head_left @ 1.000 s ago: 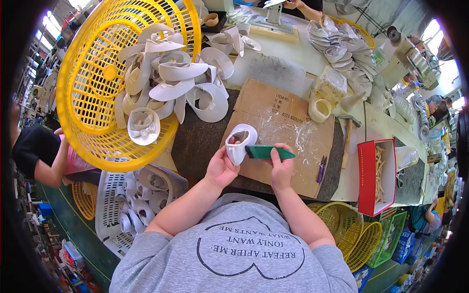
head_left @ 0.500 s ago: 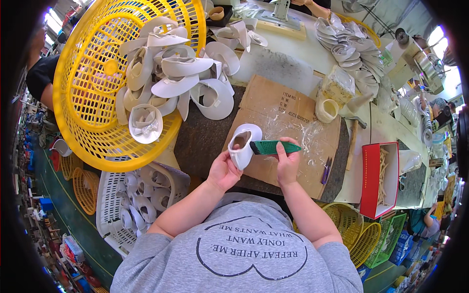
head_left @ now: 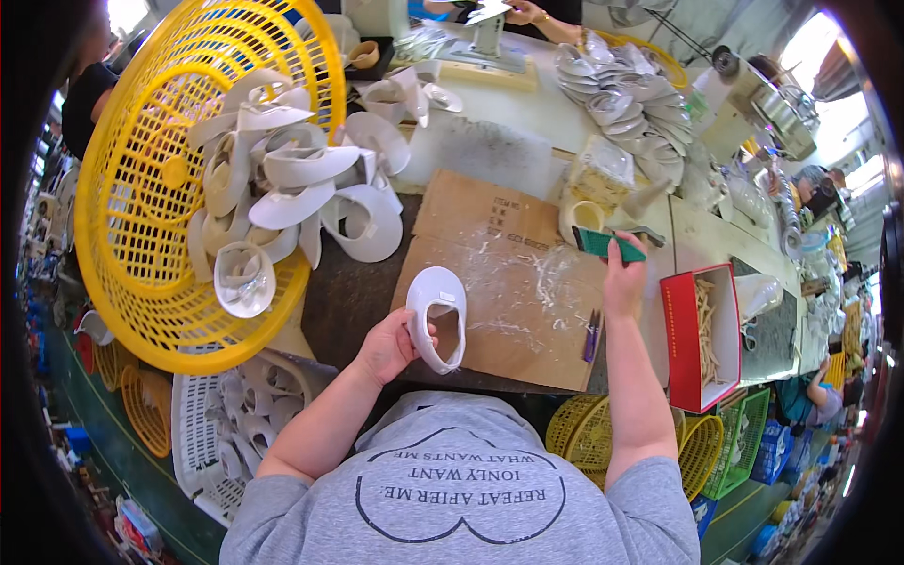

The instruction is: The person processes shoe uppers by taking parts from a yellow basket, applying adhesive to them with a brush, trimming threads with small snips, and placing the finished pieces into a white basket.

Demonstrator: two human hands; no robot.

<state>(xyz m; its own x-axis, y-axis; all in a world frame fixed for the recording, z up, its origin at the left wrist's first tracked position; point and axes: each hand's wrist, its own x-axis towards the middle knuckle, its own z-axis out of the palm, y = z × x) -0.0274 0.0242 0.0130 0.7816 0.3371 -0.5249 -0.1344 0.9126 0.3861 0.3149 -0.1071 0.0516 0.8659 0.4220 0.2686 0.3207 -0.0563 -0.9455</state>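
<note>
My left hand (head_left: 388, 347) grips a white shoe upper (head_left: 435, 287) by its side, its oval opening facing me, over the near edge of the cardboard. Out to the right, my right hand (head_left: 623, 282) is closed round a flat green-handled brush (head_left: 614, 247). The brush's dark tip is at the mouth of a cream-coloured cup (head_left: 586, 216); I cannot tell whether it dips in. A cardboard sheet (head_left: 471, 226) with white scraps lies between the hands.
At left, a big yellow basket (head_left: 174, 212) holds a heap of white uppers (head_left: 301, 168). A white crate (head_left: 193, 443) stands below it. Right are purple-handled snips (head_left: 591, 337) and a red box (head_left: 683, 341) of thin sticks. Another person's hand (head_left: 557, 30) works across the table.
My right hand has carried the brush away from the upper to the cup on the right. My left hand has turned the upper and moved it slightly left and nearer. The view has shifted.
</note>
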